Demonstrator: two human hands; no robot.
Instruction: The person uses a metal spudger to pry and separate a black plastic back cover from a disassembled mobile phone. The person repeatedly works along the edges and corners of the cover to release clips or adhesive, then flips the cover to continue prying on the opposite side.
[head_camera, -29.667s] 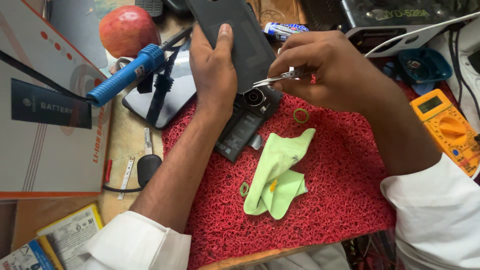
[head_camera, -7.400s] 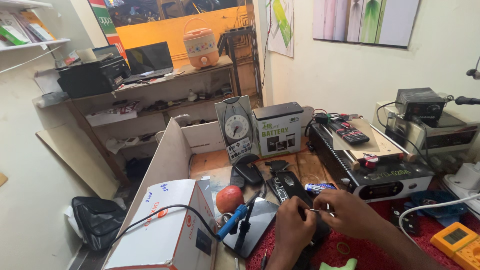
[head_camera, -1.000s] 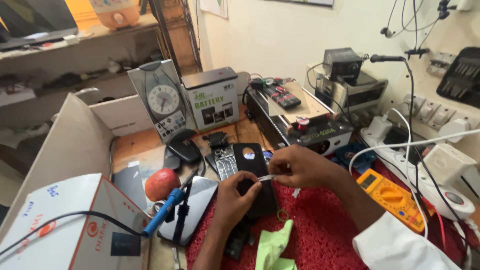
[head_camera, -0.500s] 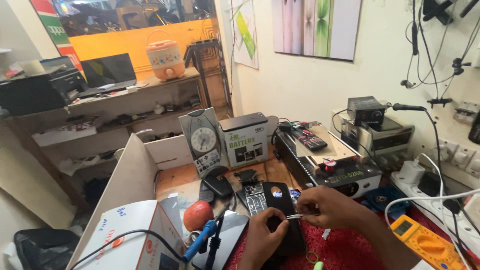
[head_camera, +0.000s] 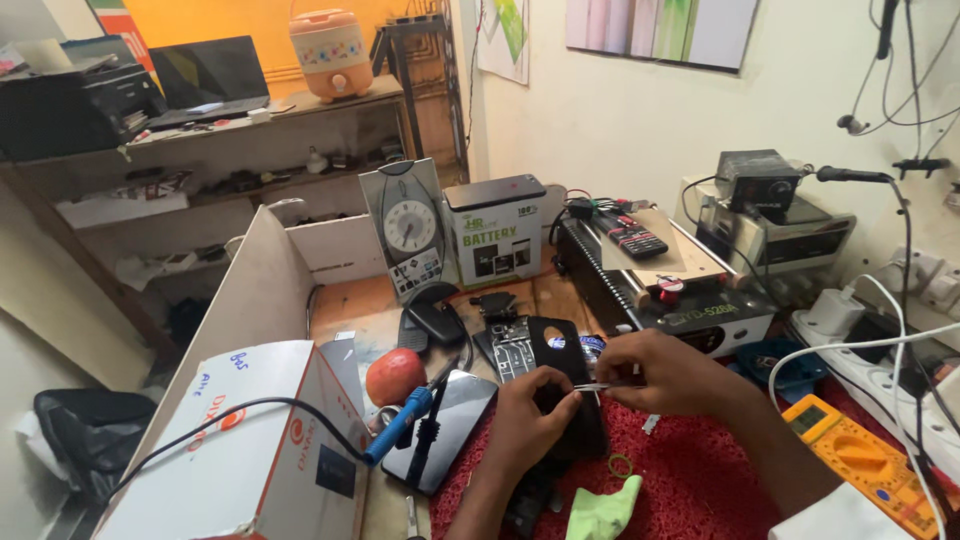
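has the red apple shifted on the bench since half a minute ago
Cannot tell; the camera moved a lot. The apple lies just above the blue soldering iron handle, the same relation as before.

A black phone (head_camera: 565, 385) is showing at the lower centre of the frame over a red, coarsely looped mat (head_camera: 700, 490). A pale green cloth (head_camera: 603, 510) is lying at the bottom edge. Left of centre, a red-orange fruit (head_camera: 395, 375) is glowing beside a blue-handled soldering iron (head_camera: 403, 423). A yellow-orange multimeter (head_camera: 850, 465) is sitting at lower right. A cream water jug (head_camera: 332, 50) with floral dots is standing at upper left.
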